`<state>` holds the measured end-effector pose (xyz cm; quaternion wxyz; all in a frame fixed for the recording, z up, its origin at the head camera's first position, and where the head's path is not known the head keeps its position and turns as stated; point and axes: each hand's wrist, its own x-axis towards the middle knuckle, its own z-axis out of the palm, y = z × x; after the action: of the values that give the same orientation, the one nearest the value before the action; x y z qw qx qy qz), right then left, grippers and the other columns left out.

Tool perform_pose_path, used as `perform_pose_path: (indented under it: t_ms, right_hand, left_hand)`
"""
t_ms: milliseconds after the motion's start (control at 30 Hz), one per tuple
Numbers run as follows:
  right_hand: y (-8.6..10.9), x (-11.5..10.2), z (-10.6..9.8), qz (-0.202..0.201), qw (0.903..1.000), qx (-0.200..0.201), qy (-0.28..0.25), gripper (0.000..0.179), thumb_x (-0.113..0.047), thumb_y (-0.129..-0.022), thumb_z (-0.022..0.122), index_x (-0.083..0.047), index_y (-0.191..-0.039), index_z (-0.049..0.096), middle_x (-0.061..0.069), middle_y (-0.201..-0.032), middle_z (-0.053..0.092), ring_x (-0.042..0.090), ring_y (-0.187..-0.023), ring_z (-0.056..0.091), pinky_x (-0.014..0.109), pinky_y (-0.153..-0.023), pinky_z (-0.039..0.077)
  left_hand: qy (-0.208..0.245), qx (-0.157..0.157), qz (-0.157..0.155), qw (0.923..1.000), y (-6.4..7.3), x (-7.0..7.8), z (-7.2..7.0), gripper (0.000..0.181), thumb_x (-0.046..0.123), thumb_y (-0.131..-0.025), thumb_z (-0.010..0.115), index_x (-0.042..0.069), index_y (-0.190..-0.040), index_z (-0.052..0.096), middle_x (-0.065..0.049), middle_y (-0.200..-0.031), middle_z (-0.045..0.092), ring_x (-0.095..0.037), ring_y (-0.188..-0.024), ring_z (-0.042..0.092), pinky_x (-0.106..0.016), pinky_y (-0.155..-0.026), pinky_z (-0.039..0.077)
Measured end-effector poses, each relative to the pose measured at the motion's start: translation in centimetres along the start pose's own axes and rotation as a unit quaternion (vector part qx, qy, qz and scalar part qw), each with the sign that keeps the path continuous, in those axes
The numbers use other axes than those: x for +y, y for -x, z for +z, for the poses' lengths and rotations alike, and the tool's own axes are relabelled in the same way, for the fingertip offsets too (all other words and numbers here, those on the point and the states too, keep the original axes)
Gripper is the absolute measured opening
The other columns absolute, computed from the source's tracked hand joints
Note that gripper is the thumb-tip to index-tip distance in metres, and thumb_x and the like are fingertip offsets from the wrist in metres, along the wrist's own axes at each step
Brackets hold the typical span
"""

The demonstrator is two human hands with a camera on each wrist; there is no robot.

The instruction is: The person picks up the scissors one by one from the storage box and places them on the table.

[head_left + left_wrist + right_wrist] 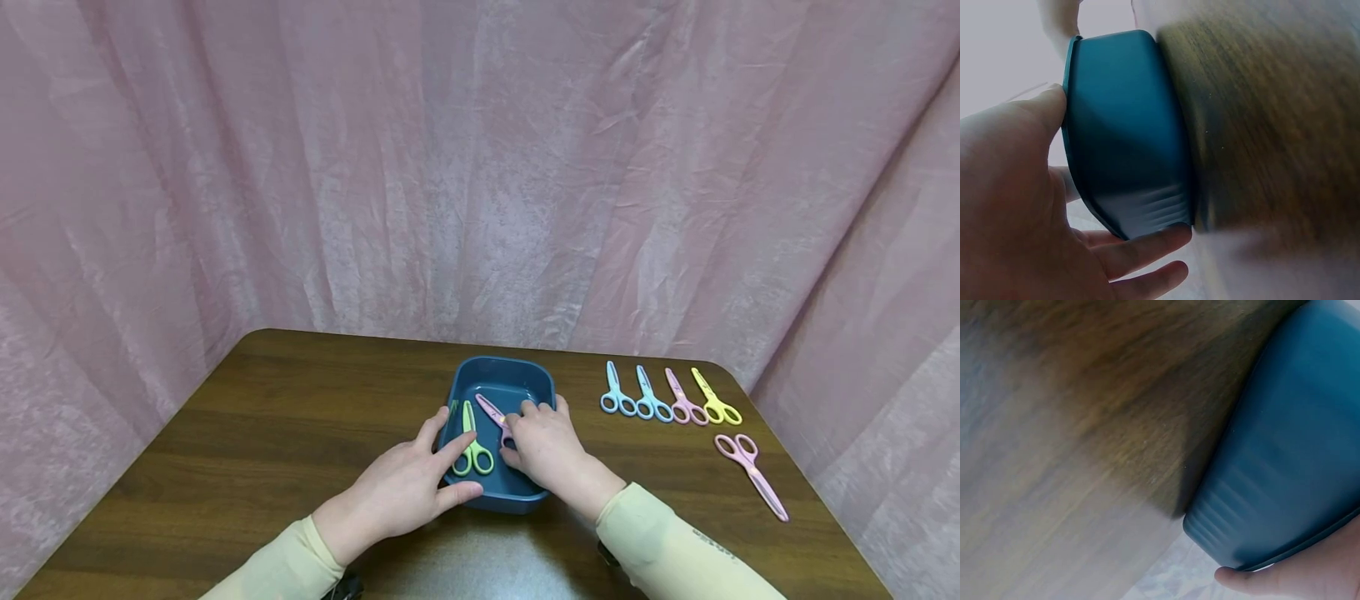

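Observation:
A blue plastic bin (510, 503) stands on the table in front of me. Inside it, green scissors (468, 421) lie on the left, blades pointing away, and purple scissors (491, 410) lie slantwise beside them. My left hand (405, 483) is spread over the bin's left side, thumb at the near rim and index finger reaching over the green scissors. In the left wrist view its straight fingers touch the bin's outer wall (1129, 125). My right hand (551, 446) reaches over the right rim and pinches the purple scissors near the handles, which it partly hides.
Right of the bin, a row holds two blue scissors (617, 400), pink scissors (686, 407) and yellow scissors (716, 405). Larger pink scissors (753, 473) lie nearer the table's right edge, blades toward me. A pink curtain (480, 167) hangs behind the wooden table (315, 408).

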<state>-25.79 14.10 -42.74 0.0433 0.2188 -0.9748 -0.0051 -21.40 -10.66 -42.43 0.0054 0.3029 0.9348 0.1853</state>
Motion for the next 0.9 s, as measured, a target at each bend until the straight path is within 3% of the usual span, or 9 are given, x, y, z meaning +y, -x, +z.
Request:
perform_pose_path:
  t_ms: [333, 667, 900]
  right_hand:
    - [-0.37, -0.04, -0.03, 0.002, 1.0, 0.0, 0.005, 0.046, -0.045, -0.097, 0.086, -0.006, -0.122, 0.081, 0.016, -0.111, 0.073, 0.038, -0.102, 0.07, 0.074, -0.112, 0.04]
    - [-0.13, -0.04, -0.25, 0.007, 0.9998, 0.015, -0.008, 0.037, -0.037, -0.09, 0.091, -0.004, -0.105, 0.08, 0.011, -0.093, 0.068, 0.034, -0.094, 0.068, 0.078, -0.119, 0.031]
    - [0.03, 0.14, 0.02, -0.021, 0.9993, 0.031, 0.01, 0.041, -0.033, -0.092, 0.09, -0.009, -0.124, 0.081, 0.011, -0.1, 0.076, 0.032, -0.097, 0.074, 0.078, -0.122, 0.025]
  left_hand:
    - [0.007, 0.0, -0.009, 0.9999, 0.04, -0.04, -0.07, 0.074, 0.067, -0.106, 0.063, 0.023, -0.165, 0.055, -0.028, -0.174, 0.032, -0.041, -0.106, 0.077, -0.05, -0.088, 0.065]
    - [0.003, -0.004, -0.005, 1.0, -0.09, 0.01, -0.04, 0.073, 0.065, -0.107, 0.063, 0.022, -0.165, 0.055, -0.029, -0.173, 0.032, -0.04, -0.104, 0.077, -0.049, -0.085, 0.065]
    - [0.003, -0.004, 0.001, 1.0, -0.17, -0.06, 0.11, 0.073, 0.066, -0.107, 0.062, 0.021, -0.165, 0.055, -0.03, -0.173, 0.032, -0.04, -0.103, 0.077, -0.049, -0.086, 0.065]
